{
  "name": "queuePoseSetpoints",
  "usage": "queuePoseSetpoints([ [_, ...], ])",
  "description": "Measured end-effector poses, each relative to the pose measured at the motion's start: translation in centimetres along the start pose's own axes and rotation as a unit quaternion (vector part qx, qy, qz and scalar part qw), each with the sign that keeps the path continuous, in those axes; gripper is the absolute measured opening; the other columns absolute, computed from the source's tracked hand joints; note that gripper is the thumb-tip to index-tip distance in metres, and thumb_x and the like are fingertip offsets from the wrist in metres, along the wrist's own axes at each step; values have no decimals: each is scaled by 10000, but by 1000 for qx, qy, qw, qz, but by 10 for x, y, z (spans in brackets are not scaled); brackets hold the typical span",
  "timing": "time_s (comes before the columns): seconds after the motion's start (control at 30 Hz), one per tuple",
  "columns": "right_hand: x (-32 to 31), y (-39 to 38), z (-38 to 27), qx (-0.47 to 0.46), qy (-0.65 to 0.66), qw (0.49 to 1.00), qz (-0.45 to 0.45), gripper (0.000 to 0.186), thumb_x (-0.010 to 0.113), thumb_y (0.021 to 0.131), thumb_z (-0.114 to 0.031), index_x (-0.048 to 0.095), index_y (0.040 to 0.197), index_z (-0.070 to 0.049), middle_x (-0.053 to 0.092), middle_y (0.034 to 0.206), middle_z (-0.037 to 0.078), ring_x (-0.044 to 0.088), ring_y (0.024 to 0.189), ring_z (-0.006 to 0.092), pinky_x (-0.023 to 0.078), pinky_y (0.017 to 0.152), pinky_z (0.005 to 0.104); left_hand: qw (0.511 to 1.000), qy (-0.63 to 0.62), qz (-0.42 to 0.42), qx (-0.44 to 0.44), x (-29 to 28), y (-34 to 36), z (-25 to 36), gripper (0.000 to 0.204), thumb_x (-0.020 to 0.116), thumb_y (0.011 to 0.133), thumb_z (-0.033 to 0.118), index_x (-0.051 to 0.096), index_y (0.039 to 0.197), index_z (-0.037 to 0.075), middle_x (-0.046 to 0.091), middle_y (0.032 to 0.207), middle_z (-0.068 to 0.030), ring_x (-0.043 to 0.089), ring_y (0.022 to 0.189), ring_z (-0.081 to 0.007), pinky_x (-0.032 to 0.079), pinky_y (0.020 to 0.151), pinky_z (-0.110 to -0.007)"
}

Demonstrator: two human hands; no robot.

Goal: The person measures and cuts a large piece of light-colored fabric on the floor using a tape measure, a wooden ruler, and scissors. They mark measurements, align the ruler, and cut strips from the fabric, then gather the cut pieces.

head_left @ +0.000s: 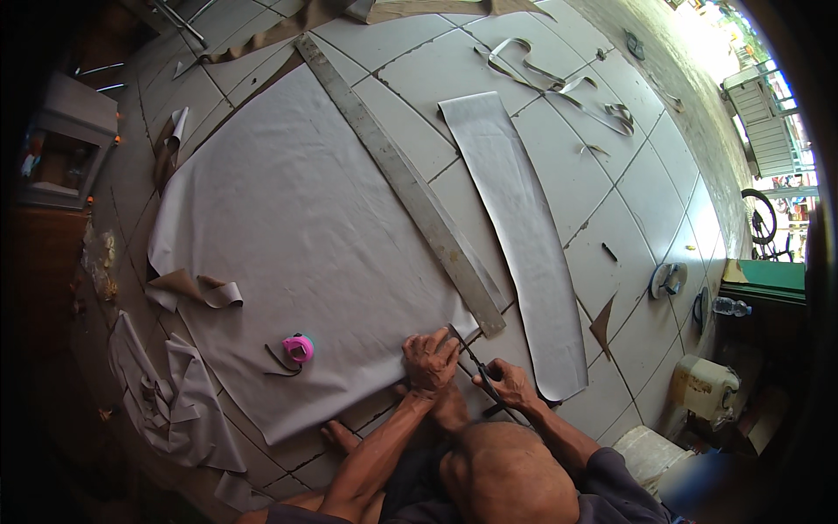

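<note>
A large pale grey sheet (279, 218), smooth like vinyl and brown on its underside, lies spread on the tiled floor. My left hand (431, 360) has its fingers bent over the sheet's near edge, gripping it close to the right corner. In my right hand (508, 382) is a pair of dark scissors (470, 351), their blades pointing up and left toward that corner. Along the sheet's right side lies a long metal straightedge (410, 196), its near end just above the scissors. A pink tape measure (298, 348) rests on the sheet, left of my hands.
Right of the straightedge lies a long cut grey strip (519, 236). Thin curled offcuts (559, 87) are farther off, and crumpled scraps (179, 397) lie at left. Sandals (669, 279), a plastic bottle (731, 306) and a jerrycan (704, 387) stand or lie at right. A cabinet (74, 131) is at left.
</note>
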State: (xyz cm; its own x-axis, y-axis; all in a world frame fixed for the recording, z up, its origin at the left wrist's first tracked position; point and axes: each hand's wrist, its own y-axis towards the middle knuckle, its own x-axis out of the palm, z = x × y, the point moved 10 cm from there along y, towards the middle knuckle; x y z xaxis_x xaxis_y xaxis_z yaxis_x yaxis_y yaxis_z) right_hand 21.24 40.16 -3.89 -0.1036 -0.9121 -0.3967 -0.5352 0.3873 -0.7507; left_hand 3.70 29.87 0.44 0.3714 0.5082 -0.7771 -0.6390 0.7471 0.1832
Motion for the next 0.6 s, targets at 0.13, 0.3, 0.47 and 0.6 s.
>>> queuePoseSetpoints([
  [0.13, 3, 2, 1, 16, -10, 1000, -15, 729, 747, 832, -661, 699, 1071, 27, 730, 923, 190, 699, 874, 279, 535, 781, 407, 1000, 2, 5, 5, -2, -1, 1, 232, 778, 796, 184, 733, 1022, 152, 666, 1184, -25, 609, 1012, -230, 399, 1010, -479],
  [0.3, -1, 7, -9, 0, -14, 1000, 9, 738, 748, 832, -660, 700, 1061, 40, 732, 920, 187, 703, 869, 277, 538, 779, 407, 1000, -10, 6, 8, -4, -2, 1, 227, 781, 809, 194, 731, 1027, 153, 669, 1197, -24, 609, 1012, -230, 397, 1012, -478],
  [0.47, 1, 9, -11, 23, -8, 1000, -16, 740, 746, 836, -656, 695, 1073, 43, 729, 912, 187, 704, 875, 295, 541, 796, 422, 1000, -1, 17, 13, -5, -3, 1, 210, 770, 835, 226, 727, 1028, 157, 672, 1207, -16, 611, 999, -227, 391, 1015, -487],
  [0.6, -1, 13, -20, 0, -16, 1000, 5, 728, 745, 842, -653, 699, 1059, 41, 726, 894, 183, 702, 861, 278, 540, 783, 412, 1000, -3, 24, 13, -5, -5, 1, 209, 762, 847, 236, 722, 1040, 164, 677, 1207, -11, 613, 999, -219, 383, 1018, -483],
])
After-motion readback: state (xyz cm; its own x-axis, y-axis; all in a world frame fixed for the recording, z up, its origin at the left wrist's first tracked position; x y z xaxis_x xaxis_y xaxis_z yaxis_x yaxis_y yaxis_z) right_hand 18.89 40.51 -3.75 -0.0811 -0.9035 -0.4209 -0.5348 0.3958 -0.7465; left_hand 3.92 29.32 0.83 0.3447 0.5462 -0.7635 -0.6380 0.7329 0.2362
